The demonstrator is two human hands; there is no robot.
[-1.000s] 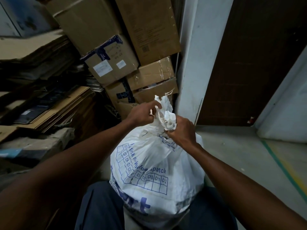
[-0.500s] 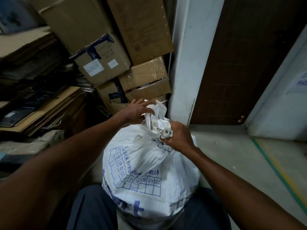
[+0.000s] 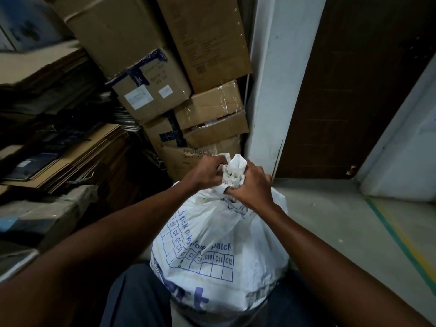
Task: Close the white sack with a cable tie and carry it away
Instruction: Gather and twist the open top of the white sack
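Both hands clenched on the gathered neck of the white sack

The white sack (image 3: 219, 251) stands upright on the floor between the person's knees, full and rounded, close in front of the body. Its mouth is bunched into a crumpled tuft (image 3: 236, 169) that sticks up between the two hands. The left hand (image 3: 204, 172) is clenched on the left side of that tuft, fingers curled into the folds. The right hand (image 3: 249, 185) grips the neck from the right and slightly lower, wrapped tight around the gathered plastic, with its thumb pressed in at the base of the bunch. No cable tie can be made out; the neck is mostly hidden by the fingers.

The sack's material is thin, white and creased, pulled into radiating folds below the neck. Blue print runs across the near face: a grid of boxes labelled up to C12, partly readable words above it, and large blue letters lower down, cut off by the curve of the sack.

Just behind the sack a stack of cardboard boxes (image 3: 207, 109) leans against a white wall edge (image 3: 271, 90), the lowest box almost touching the tuft. To the left lie piles of flattened cardboard (image 3: 59, 152), dim and cluttered. To the right is a dark brown door (image 3: 354, 90), and a bare grey floor (image 3: 330, 220) with a green and yellow line (image 3: 405, 246) near the edge
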